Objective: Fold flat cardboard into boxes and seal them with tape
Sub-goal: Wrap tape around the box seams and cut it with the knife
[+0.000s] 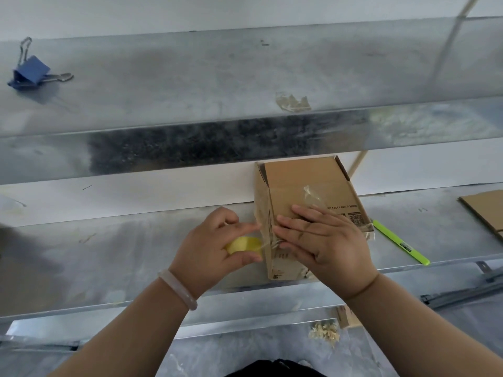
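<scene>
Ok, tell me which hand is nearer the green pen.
Right. The right hand presses the box, just left of the pen; the left hand grips the tape roll, across the box.

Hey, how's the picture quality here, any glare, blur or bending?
Head view: soft, even light, no hard glare; the metal shelf gives only dull, smeared reflections; the wide-angle lens slightly bows its edges; print on the cardboard box is too soft to read; the binder clip casts a faint shadow.
</scene>
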The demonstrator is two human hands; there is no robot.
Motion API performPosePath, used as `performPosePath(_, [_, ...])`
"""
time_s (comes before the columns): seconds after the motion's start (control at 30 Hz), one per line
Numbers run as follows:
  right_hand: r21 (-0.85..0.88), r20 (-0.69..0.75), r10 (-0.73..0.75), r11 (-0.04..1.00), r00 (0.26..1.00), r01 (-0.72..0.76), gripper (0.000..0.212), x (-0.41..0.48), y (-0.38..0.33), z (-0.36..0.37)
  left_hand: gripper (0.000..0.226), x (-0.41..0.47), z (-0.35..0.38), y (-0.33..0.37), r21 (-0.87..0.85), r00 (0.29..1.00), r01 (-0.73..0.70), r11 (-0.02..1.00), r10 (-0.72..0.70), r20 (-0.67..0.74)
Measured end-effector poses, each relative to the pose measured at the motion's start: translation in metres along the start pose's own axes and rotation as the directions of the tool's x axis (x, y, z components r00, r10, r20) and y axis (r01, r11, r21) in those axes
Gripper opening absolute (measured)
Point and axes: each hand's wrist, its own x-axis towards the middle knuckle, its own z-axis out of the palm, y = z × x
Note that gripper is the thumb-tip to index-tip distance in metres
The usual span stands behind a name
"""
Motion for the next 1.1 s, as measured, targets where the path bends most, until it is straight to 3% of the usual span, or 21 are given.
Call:
performPosePath(0.1, [-0.008,0.003,-0.009,1.000,1.000,0.009,0.022,0.002,0.000,-0.001,0.056,0.004,-0.004,-0.001,0.168,0.995,-0.102,0.980,0.103,0.004])
performPosePath(0.2, [-0.002,0.010,-0.016,1.000,1.000,0.016,0.022,0.003,0.000,-0.001,0.057,0.005,-0.004,0.000,0.207,0.996,-0.084,0.975,0.079,0.031])
performPosePath(0.37, [0.001,0.019,0.004,1.000,1.000,-0.004,0.022,0.002,0.000,-0.001,0.059,0.004,-0.006,-0.001,0.119,1.000,-0.027,0.993,0.025,0.018])
performPosePath(0.5, [0.005,0.009,0.026,1.000,1.000,-0.026,0.021,0.002,0.000,-0.003,0.048,0.001,-0.011,-0.009,0.039,0.997,-0.050,0.998,0.048,0.056])
performPosePath(0.67, [-0.013,-0.011,0.021,1.000,1.000,-0.021,0.020,0.000,-0.002,-0.001,0.039,-0.002,0.000,0.000,-0.078,0.995,0.089,0.993,-0.086,0.050])
performPosePath(0.77, [-0.016,0.001,-0.003,1.000,1.000,0.003,0.022,0.000,-0.001,-0.001,0.023,0.004,0.008,0.008,-0.139,0.978,0.207,0.968,-0.201,0.053])
performPosePath(0.9, [-0.052,0.021,-0.065,0.996,0.998,0.066,0.033,-0.003,0.001,-0.014,0.005,0.010,0.013,0.014,-0.096,0.981,0.192,0.977,-0.188,0.050])
performPosePath(0.97, [-0.075,-0.091,0.054,0.995,0.994,-0.061,0.039,-0.019,0.008,-0.027,0.005,0.010,0.014,0.015,-0.074,0.980,0.193,0.978,-0.188,0.061])
performPosePath(1.0, [-0.054,-0.174,0.223,0.970,0.959,-0.236,0.041,-0.032,0.017,-0.034,0.007,0.010,0.014,0.015,-0.065,0.978,0.201,0.977,-0.197,0.064])
performPosePath(1.03, [0.004,-0.245,0.454,0.884,0.856,-0.468,0.044,-0.044,0.027,-0.043,0.007,0.010,0.014,0.016,-0.060,0.976,0.212,0.975,-0.208,0.066])
performPosePath(1.1, [0.017,-0.198,0.834,0.528,0.515,-0.849,0.047,-0.074,0.062,-0.052,0.004,0.011,0.014,0.016,-0.051,0.972,0.230,0.972,-0.227,0.066])
